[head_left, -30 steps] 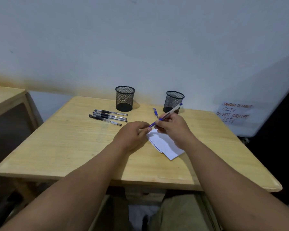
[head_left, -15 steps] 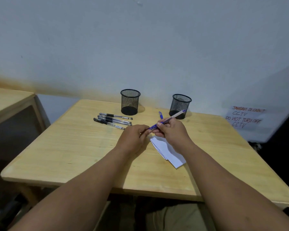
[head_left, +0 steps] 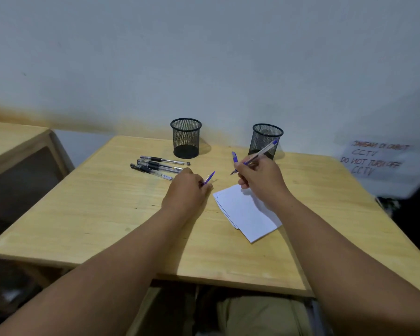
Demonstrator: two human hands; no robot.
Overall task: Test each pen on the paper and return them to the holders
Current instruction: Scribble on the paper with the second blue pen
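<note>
Pen in hand: a slim blue ballpoint pen with a clear plastic barrel (head_left: 257,156), held in the right hand (head_left: 260,180); its long axis runs from the bare tip at lower left to the blue end plug at upper right, in front of the right holder.
Right fingers: curled round the barrel in a writing grip.
Cap: a small blue plastic pen cap (head_left: 209,177), pinched in the curled fingers of the left hand (head_left: 186,192), well apart from the pen tip.
Paper: a folded white sheet of paper (head_left: 246,214), flat on the counter, directly below and toward the person from the tip; the right hand is the nearer, its heel over the sheet's far edge.
Coming move (judgement): the tip must drop down and toward the person onto the sheet's bare upper-left corner.
Second blue pen: a capped blue end (head_left: 234,156) shows just behind the right hand; the rest is hidden.
Untested pens: three black-capped gel pens with clear barrels (head_left: 159,166), lying side by side on the counter, left of the left hand.
Holders: two black wire-mesh cylindrical cups, left (head_left: 186,138) and right (head_left: 267,139), upright at the far edge; both appear empty.
Counter: pale, smooth-grained wooden top (head_left: 107,214).
Background: a handwritten paper notice (head_left: 376,158) at far right.
</note>
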